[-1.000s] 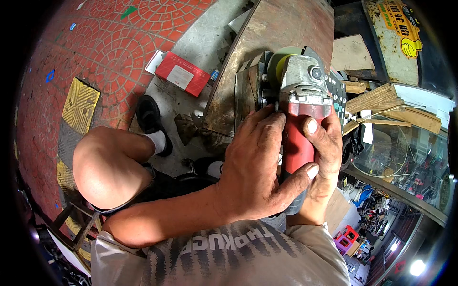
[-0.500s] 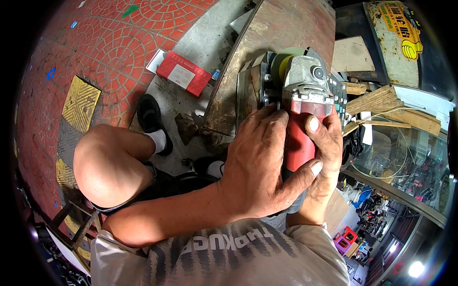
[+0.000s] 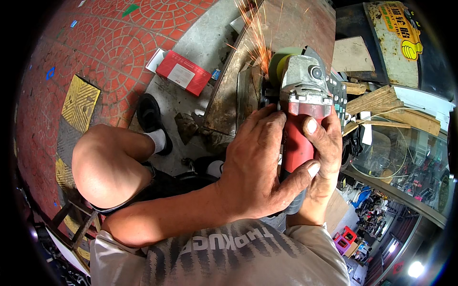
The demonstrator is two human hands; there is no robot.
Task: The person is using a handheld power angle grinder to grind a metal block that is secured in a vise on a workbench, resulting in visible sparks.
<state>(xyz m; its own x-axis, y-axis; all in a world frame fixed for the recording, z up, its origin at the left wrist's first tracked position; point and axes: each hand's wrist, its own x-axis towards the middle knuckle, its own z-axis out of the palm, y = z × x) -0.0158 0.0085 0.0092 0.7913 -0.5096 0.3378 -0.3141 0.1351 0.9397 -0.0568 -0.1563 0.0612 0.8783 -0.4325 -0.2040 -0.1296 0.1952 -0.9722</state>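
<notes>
An angle grinder, with a red body and grey metal head, is held between my two hands, its head pointing away from me. My left hand wraps its left side, the thumb lying across the body. Around the right side curls my right hand, its thumb on top and the rest of its fingers partly hidden. The pale greenish-yellow disc stands on edge left of the head. Orange sparks fly forward and left from it. Beneath the disc sits a dark metal piece, mostly hidden, beside a worn block.
A brown, worn bench top lies under the work. On the floor to the left is a red box. Wood scraps and a glass-topped case are on the right. My bare knee is at the left.
Sparks now spray from the disc, where there were none before. The grinder and both hands have shifted very slightly left.
</notes>
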